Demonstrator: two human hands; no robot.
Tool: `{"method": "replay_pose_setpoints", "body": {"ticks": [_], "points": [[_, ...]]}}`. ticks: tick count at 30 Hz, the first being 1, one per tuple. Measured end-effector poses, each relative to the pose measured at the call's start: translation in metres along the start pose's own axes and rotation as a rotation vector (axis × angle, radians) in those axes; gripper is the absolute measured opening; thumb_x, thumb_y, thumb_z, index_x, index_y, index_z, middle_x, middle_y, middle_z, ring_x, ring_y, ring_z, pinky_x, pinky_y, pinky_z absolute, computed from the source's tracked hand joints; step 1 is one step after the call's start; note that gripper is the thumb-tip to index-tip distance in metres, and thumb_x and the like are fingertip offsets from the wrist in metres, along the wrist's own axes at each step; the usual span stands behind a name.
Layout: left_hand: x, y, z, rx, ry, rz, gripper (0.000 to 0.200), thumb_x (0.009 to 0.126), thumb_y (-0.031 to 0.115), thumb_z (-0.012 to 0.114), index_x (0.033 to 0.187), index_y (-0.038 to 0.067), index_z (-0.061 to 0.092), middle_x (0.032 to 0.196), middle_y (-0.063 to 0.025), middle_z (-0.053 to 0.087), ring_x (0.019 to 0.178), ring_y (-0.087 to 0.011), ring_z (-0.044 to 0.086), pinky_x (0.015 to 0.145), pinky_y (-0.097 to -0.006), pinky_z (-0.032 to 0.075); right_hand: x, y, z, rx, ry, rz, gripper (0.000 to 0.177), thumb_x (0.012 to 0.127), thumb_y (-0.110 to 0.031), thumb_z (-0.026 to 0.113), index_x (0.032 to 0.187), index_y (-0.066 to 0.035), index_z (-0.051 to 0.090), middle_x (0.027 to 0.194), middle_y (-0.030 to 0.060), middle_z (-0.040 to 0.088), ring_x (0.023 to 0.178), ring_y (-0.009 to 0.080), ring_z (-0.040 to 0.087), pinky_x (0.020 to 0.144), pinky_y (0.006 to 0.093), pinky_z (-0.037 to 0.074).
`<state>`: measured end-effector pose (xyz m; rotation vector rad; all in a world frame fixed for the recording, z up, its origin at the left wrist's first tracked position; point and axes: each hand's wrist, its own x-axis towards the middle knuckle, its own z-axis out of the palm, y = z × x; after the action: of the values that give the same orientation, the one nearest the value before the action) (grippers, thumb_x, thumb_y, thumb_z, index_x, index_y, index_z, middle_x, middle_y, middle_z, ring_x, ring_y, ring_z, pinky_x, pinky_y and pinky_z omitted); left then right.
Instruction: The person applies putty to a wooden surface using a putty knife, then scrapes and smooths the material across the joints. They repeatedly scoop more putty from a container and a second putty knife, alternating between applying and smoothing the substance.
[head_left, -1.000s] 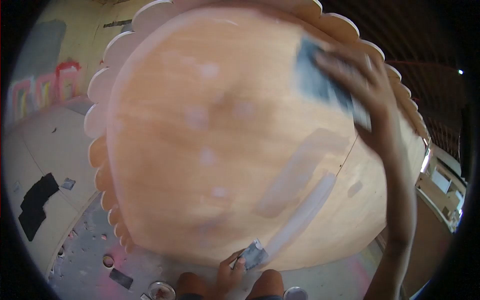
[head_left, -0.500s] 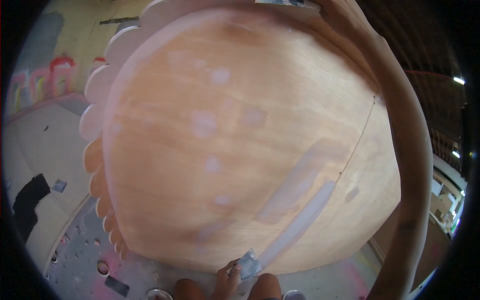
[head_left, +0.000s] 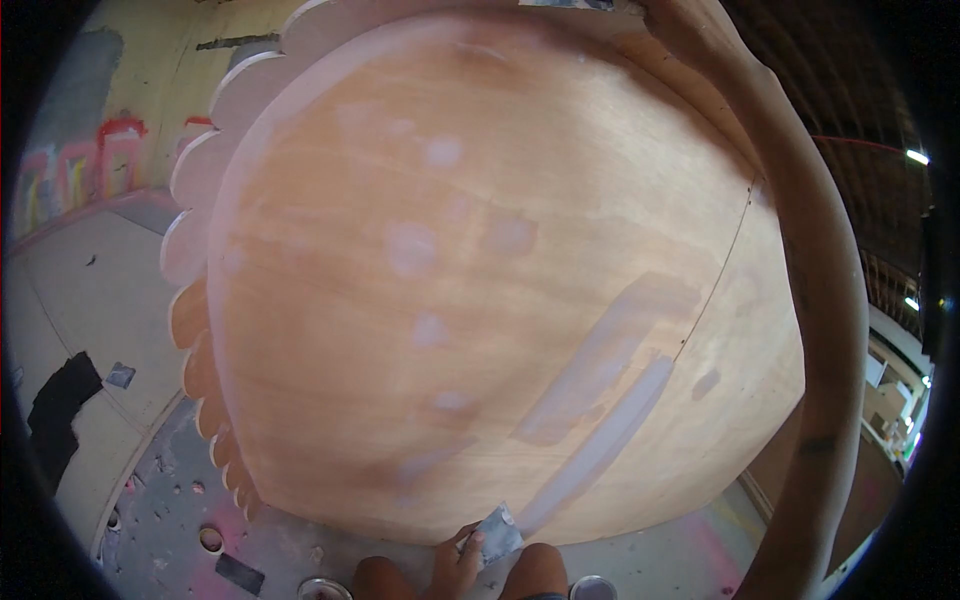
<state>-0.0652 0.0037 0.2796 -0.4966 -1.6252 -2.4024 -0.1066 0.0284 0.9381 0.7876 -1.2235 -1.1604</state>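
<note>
My left hand [head_left: 457, 562] is low between my knees, its fingers closed around a flat grey filler spreader [head_left: 491, 537] smeared with pale paste. My right arm reaches up along the right side, and my right hand [head_left: 690, 22] is at the top edge, partly cut off. A flat grey-white spreader [head_left: 570, 4] juts from its fingers, only its lower edge showing. Before me is a large curved plywood panel [head_left: 330, 300] with pale patches. A pale filler strip [head_left: 600, 450] runs diagonally along its lower right, in line with a thin dark seam [head_left: 715, 280].
Scalloped trim [head_left: 190, 245] lines the panel's left edge. On the paint-stained floor are a small tub [head_left: 211, 539], a dark rectangular piece [head_left: 240, 574] and two round tins, one left [head_left: 325, 590] and one right [head_left: 592, 589] of my knees. Lights hang at far right.
The view has shifted very slightly. Both hands keep nearly the same positions and still hold the spreaders; the pale strip looks the same.
</note>
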Motion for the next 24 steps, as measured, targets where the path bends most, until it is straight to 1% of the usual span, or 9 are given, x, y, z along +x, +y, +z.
{"method": "replay_pose_setpoints", "body": {"ticks": [2,4,8,10,13,15,20,23,24], "points": [[-0.002,-0.003,-0.001,-0.007,0.001,-0.017,0.038,0.102,0.028,0.047,0.119,-0.002,0.062,0.093,-0.0025,0.065,0.082,-0.0095,0.053,0.071,-0.0265,0.046,-0.003,0.002,0.001,0.013,-0.009,0.001,0.054,0.078,0.002,0.062,0.125,-0.024,0.065,0.136,0.0026,0.053,0.118,0.0259,0.047,0.104,0.0414,0.038],[-0.004,-0.001,-0.004,0.125,0.035,-0.055,0.037,0.102,0.028,0.046,0.118,-0.002,0.062,0.09,-0.002,0.064,0.08,-0.0097,0.052,0.069,-0.0265,0.045,-0.009,0.005,0.0,0.019,-0.045,0.077,0.053,0.078,0.0,0.063,0.125,-0.024,0.065,0.136,0.0026,0.053,0.118,0.026,0.047,0.104,0.0409,0.038],[-0.003,-0.019,-0.01,0.082,-0.026,-0.012,0.037,0.102,0.028,0.046,0.116,-0.002,0.063,0.088,-0.0015,0.064,0.078,-0.0099,0.051,0.067,-0.0264,0.044,-0.015,0.013,0.004,-0.012,0.015,0.078,0.051,0.079,-0.003,0.064,0.125,-0.024,0.065,0.137,0.0024,0.053,0.119,0.0259,0.047,0.103,0.0407,0.039],[-0.002,-0.007,-0.01,0.05,0.054,-0.012,0.037,0.102,0.028,0.047,0.116,-0.003,0.063,0.091,-0.0028,0.065,0.081,-0.0103,0.054,0.07,-0.0265,0.046,-0.007,0.008,0.004,0.069,0.026,0.084,0.049,0.08,-0.004,0.065,0.125,-0.024,0.065,0.137,0.0023,0.053,0.12,0.0259,0.046,0.103,0.0412,0.039],[0.0,-0.016,-0.014,-0.033,0.021,-0.086,0.038,0.102,0.029,0.048,0.117,-0.003,0.062,0.096,-0.0052,0.067,0.087,-0.0112,0.056,0.076,-0.0272,0.047,-0.001,-0.002,0.004,0.032,0.002,0.029,0.048,0.081,-0.007,0.066,0.126,-0.025,0.065,0.136,0.0022,0.053,0.12,0.026,0.045,0.102,0.0422,0.039],[0.0,-0.022,-0.016,-0.013,-0.001,-0.078,0.039,0.102,0.029,0.049,0.118,-0.003,0.062,0.099,-0.0063,0.067,0.09,-0.012,0.057,0.079,-0.0279,0.047,0.002,-0.001,0.005,0.047,-0.018,0.044,0.05,0.079,-0.008,0.068,0.126,-0.025,0.064,0.136,0.0019,0.052,0.12,0.026,0.045,0.102,0.0426,0.039],[-0.004,-0.048,-0.017,-0.038,-0.023,-0.12,0.039,0.102,0.029,0.049,0.119,-0.004,0.061,0.107,-0.0082,0.066,0.098,-0.0138,0.057,0.086,-0.0299,0.047,0.003,-0.007,-0.004,0.038,-0.061,0.079,0.059,0.077,0.003,0.064,0.128,-0.026,0.063,0.138,0.0012,0.051,0.121,0.0262,0.045,0.103,0.0421,0.038],[-0.007,-0.067,-0.019,-0.116,0.046,-0.141,0.041,0.102,0.032,0.049,0.12,-0.002,0.062,0.109,-0.0094,0.066,0.1,-0.0167,0.058,0.089,-0.032,0.047,-0.008,0.012,0.003,-0.043,-0.083,0.035,0.059,0.078,0.004,0.064,0.128,-0.027,0.063,0.137,0.0009,0.051,0.121,0.0263,0.045,0.103,0.0419,0.038],[-0.006,-0.057,-0.02,-0.177,0.066,-0.191,0.042,0.1,0.033,0.051,0.119,-0.003,0.061,0.108,-0.0092,0.066,0.098,-0.0166,0.058,0.088,-0.0319,0.048,-0.012,0.017,0.001,-0.101,-0.15,0.062,0.055,0.079,0.002,0.064,0.127,-0.026,0.063,0.138,0.0019,0.051,0.121,0.0266,0.045,0.103,0.0422,0.038]]}}
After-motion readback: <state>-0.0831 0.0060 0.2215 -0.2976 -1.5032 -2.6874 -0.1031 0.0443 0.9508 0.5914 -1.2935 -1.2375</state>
